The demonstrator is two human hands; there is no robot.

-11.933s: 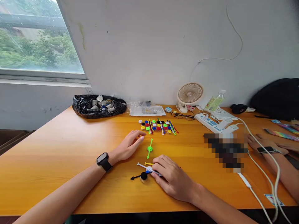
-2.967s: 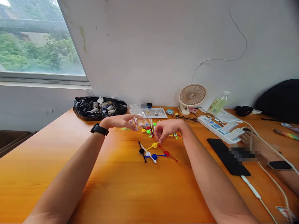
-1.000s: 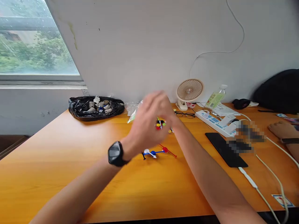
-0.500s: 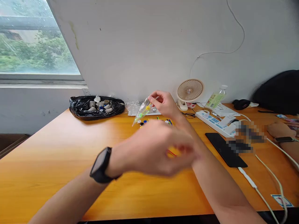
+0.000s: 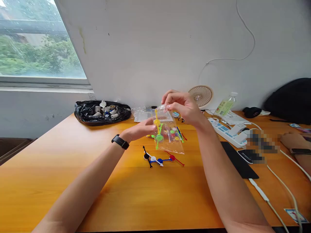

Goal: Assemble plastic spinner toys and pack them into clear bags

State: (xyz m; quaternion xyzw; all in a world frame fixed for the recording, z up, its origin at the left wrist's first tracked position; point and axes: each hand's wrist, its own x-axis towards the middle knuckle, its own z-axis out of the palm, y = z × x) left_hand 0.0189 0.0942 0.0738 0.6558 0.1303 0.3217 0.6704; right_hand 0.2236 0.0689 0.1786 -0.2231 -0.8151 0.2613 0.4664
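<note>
My right hand (image 5: pixel 182 106) pinches the top edge of a clear plastic bag (image 5: pixel 178 148), which hangs over the table. In the bag are a yellow arrow spinner (image 5: pixel 157 122) and a green arrow spinner (image 5: pixel 159 138). At the bag's left edge is my left hand (image 5: pixel 142 129), fingers stretched out, tips partly hidden by the bag; whether they touch it is unclear. Nearer me on the table lie a black spinner (image 5: pixel 146 156), a white spinner (image 5: pixel 153 159), a blue spinner (image 5: pixel 160 160) and a red spinner (image 5: pixel 172 158), in a row. More small coloured pieces show behind and through the bag.
A black plastic bag (image 5: pixel 82 113) holding cardboard tubes sits at the back left. Along the right are a fan (image 5: pixel 201 95), a bottle (image 5: pixel 225 105), a power strip (image 5: pixel 225 132), cables and a dark tablet-like slab (image 5: pixel 239 165). Another person's hand (image 5: pixel 291 142) rests at far right.
My left hand has moved back and left, from in front of my right forearm to the bag's side. The bag has swung to face me, and the row of spinners is now uncovered.
</note>
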